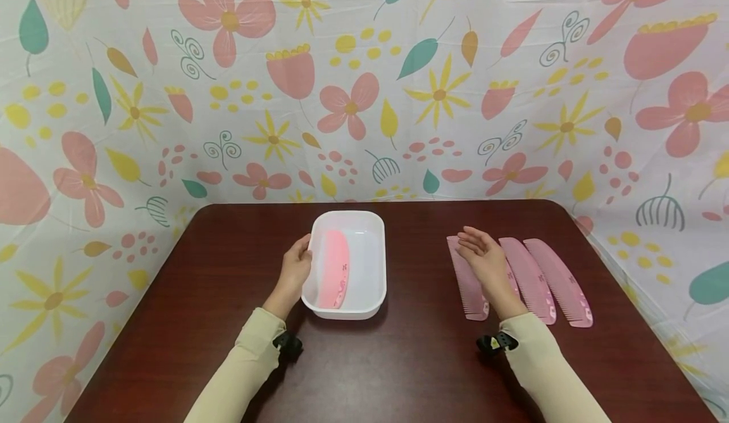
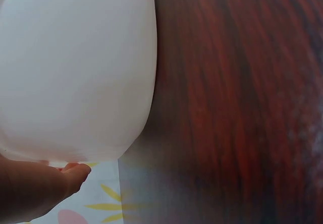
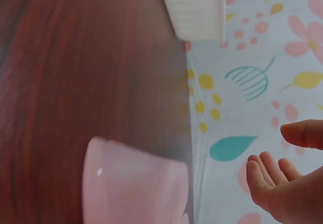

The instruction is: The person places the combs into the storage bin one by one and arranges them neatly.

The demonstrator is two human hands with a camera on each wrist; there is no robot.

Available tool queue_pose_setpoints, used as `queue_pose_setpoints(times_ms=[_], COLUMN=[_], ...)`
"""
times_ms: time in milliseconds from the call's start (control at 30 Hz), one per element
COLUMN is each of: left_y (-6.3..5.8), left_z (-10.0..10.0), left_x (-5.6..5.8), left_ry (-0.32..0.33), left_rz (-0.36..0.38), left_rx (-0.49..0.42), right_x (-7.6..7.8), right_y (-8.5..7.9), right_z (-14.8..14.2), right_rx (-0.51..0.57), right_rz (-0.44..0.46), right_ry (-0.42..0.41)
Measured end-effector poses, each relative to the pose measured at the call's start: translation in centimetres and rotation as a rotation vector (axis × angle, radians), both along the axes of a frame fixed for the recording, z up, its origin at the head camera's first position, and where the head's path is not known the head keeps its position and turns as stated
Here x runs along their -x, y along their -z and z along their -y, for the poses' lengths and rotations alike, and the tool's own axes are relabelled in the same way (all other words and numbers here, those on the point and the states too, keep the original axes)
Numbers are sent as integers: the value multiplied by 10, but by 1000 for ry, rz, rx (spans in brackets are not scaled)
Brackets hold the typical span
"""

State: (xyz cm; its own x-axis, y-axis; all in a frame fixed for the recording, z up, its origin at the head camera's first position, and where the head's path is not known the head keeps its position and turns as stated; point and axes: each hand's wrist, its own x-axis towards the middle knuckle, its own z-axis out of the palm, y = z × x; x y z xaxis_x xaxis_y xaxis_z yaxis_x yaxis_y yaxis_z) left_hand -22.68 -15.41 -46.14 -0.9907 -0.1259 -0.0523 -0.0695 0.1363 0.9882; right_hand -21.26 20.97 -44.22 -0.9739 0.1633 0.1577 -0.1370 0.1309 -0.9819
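Observation:
A white plastic tub (image 1: 373, 246) stands on the dark red table (image 1: 410, 359) with one pink comb (image 1: 335, 268) lying inside it. My left hand (image 1: 302, 259) grips the tub's left rim; the left wrist view shows the tub's wall (image 2: 75, 67) close up with my left hand (image 2: 45, 186) at its edge. To the right, several pink combs (image 1: 560, 284) lie side by side on the table. My right hand (image 1: 477, 244) hovers over the left ones, fingers relaxed and holding nothing. In the right wrist view the right hand (image 3: 282, 176) is loosely curled beside a comb end (image 3: 136, 188).
A floral cloth backdrop (image 1: 364, 81) surrounds the table on the far and side edges. The tub's corner (image 3: 197, 7) shows at the top of the right wrist view. Bare tabletop (image 2: 232, 108) lies between tub and combs and along the near edge.

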Motion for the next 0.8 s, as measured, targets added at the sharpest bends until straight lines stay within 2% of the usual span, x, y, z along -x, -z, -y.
queue_pose_setpoints(times_ms=[300,567,800], left_y=[1,0,-1], left_z=[1,1,1], left_x=[0,0,-1], left_ry=[8,2,8], left_rz=[-11,-12,0], left_rx=[-7,4,2], right_x=[-10,-10,-11], right_y=[8,11,12], right_z=[-16,-25,-29], right_rx=[-35,-105,-199], right_rz=[65,166,248], right_ry=[10,53,29])
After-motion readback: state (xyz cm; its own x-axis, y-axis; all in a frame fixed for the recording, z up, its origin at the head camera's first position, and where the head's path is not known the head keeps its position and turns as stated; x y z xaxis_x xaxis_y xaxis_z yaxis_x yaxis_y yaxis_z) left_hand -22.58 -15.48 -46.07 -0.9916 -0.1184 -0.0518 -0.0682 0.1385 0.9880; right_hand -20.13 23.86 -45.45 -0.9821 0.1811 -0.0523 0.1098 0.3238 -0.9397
